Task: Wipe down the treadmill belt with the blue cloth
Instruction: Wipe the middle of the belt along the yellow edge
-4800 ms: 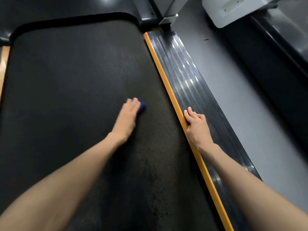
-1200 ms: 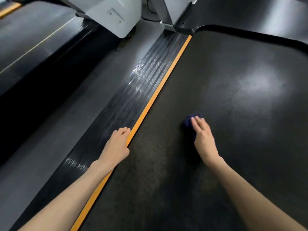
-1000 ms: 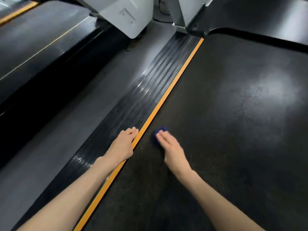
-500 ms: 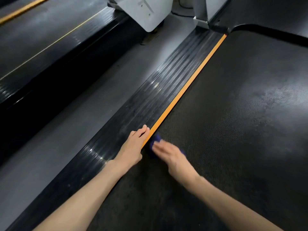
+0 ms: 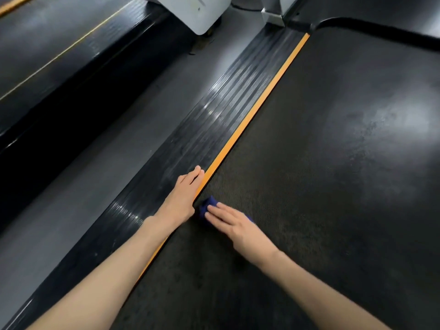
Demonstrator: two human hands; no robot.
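Note:
The black treadmill belt (image 5: 321,151) fills the right half of the head view. A small blue cloth (image 5: 206,207) lies on it right at its left edge, mostly hidden under my right hand (image 5: 234,225), which presses on it with straight fingers. My left hand (image 5: 182,198) rests flat on the ribbed black side rail (image 5: 214,120), its fingers along the orange strip (image 5: 257,103) that borders the belt. The two hands lie close together, almost touching.
Grey floor (image 5: 107,167) runs left of the rail. Beyond it stands a second black treadmill (image 5: 59,55). White machine housings (image 5: 195,13) stand at the top, and a raised black cover (image 5: 381,32) bounds the belt's far end.
My right hand has slid the cloth leftward across the belt to its left edge beside my left hand. The view has shifted left, and earlier I was on the belt's other side.

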